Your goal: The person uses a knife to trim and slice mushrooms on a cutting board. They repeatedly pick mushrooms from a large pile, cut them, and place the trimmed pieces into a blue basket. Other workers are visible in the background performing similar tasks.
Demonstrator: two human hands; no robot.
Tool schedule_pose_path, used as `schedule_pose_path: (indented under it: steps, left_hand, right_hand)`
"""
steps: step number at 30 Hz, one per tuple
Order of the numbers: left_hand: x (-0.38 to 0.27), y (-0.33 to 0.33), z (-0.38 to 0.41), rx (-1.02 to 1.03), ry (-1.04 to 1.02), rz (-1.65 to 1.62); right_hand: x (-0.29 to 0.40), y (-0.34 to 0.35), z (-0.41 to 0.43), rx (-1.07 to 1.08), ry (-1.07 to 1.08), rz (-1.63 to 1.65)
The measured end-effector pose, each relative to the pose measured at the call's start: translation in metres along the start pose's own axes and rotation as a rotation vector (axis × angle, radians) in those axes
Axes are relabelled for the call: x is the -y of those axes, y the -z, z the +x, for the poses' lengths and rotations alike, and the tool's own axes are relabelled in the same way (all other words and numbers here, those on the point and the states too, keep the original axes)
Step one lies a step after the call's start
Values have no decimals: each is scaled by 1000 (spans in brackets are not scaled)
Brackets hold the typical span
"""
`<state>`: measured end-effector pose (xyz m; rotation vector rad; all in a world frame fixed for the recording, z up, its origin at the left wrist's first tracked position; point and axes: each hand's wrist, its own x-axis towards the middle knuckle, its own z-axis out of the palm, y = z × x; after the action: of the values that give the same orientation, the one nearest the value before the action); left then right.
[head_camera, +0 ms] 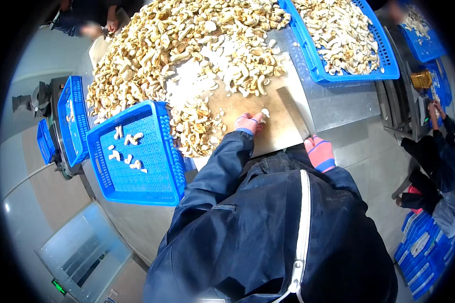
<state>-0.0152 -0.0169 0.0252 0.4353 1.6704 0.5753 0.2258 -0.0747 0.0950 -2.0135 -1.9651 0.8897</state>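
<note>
My left hand (249, 123), in a pink and blue glove, rests on the cutting board (278, 132) with its fingertips at a pale mushroom piece (265, 112). My right hand (320, 151), gloved alike, is closed around the handle of a wide-bladed knife (292, 110) at the board's right edge; the blade points away from me. Beside my left hand lies a small heap of cut mushroom pieces (193, 125). A large pile of mushrooms (148, 53) spreads behind the board and over its far part.
A blue plastic crate (136, 189) with several pieces stands at the left. Another blue crate (358, 77), full of pieces, is at the upper right. More crates (76, 121) stand farther left. Other people's hands show at the upper left (112, 25) and far right (435, 108).
</note>
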Motion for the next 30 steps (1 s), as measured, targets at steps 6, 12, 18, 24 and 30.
schedule_pose_path:
  steps: [6, 12, 18, 24, 30]
  left_hand:
    - [-3, 1, 4, 201, -110, -163]
    - [-38, 17, -7, 245, 87, -562]
    - [-73, -25, 18, -338, -689, 610]
    - [-84, -55, 29, -428, -613, 967]
    - [-75, -16, 16, 59, -460, 212]
  right_hand:
    - [-27, -5, -3, -5, -130, -17]
    - [-30, -12, -1, -1, -121, -77]
    - [-32, -15, 0, -37, -136, -76]
    - [-31, -15, 3, -27, -145, -69]
    - [-27, -9, 0, -63, -130, -61]
